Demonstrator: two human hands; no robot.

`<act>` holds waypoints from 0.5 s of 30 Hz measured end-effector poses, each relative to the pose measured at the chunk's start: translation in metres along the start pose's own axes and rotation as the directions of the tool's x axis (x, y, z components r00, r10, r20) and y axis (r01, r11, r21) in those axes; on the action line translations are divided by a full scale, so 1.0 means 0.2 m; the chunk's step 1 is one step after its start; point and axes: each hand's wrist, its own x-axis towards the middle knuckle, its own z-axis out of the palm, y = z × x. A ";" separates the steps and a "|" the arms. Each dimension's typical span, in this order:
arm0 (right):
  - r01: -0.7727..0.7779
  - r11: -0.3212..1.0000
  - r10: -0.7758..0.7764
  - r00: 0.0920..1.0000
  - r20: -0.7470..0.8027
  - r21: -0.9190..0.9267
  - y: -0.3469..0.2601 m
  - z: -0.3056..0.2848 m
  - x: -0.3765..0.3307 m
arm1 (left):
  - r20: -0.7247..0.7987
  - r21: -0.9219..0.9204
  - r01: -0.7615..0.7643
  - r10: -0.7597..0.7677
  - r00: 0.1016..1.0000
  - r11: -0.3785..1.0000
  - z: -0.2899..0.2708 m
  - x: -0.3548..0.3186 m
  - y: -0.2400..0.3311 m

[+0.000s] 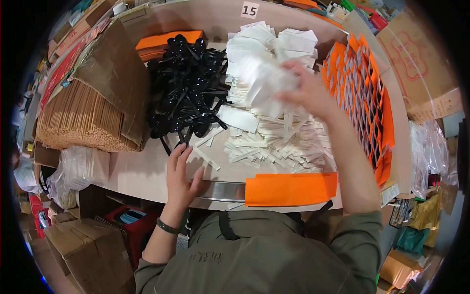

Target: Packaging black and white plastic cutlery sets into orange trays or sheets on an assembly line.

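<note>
My right hand [306, 93] is over the far middle of the table, its fingers closed on a white paper napkin [267, 85] smeared by motion. Under and around it lie heaps of folded white napkins [249, 36] and narrow white paper strips [274, 149]. At the table's near side my left hand [181, 176] has its fingers apart, the tips by the handles of black plastic spoons [188, 88]; whether they touch is unclear. The spoons lie in a tangled pile left of the napkins.
A cardboard box [110, 73] full of thin wooden sticks [81, 122] stands at the left. Flat orange sleeves [291, 189] lie at the near edge beside a metal strip [220, 190]. More orange sheets [169, 41] lie behind the spoons; fanned orange-and-grey pieces [360, 103] stand at right.
</note>
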 end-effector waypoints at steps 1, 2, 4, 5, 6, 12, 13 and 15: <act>0.131 0.991 -0.128 0.989 0.067 -0.038 0.05 0.12 -0.01 | -0.002 0.004 -0.002 0.002 1.000 1.000 0.01 0.01 0.02; 0.255 0.964 -0.245 0.962 0.123 -0.076 0.14 0.23 -0.03 | -0.044 0.026 -0.124 0.125 0.991 0.992 0.04 0.05 0.06; 0.210 0.970 -0.165 0.939 0.301 -0.124 0.22 0.45 -0.08 | -0.069 0.087 -0.311 0.317 0.946 0.946 0.10 0.14 0.12; 0.202 0.971 -0.157 0.944 0.290 -0.130 0.26 0.53 -0.10 | -0.065 0.077 -0.321 0.326 0.943 0.944 0.15 0.20 0.15; 0.154 0.976 -0.115 0.965 0.237 -0.152 0.29 0.59 -0.12 | 0.040 0.124 -0.389 0.387 0.921 0.913 0.20 0.27 0.19; 0.181 0.813 -0.378 0.887 -0.265 -0.553 0.21 0.44 -0.38 | 0.314 0.247 -0.359 0.276 0.908 0.900 0.36 0.35 0.07; 0.126 0.867 -0.308 0.897 -0.317 -0.483 0.26 0.36 -0.39 | 0.336 0.277 -0.362 0.263 0.904 0.890 0.38 0.36 0.07; 0.067 0.908 -0.236 0.897 -0.373 -0.413 0.37 0.25 -0.40 | 0.322 0.225 -0.375 0.294 0.900 0.899 0.39 0.41 0.09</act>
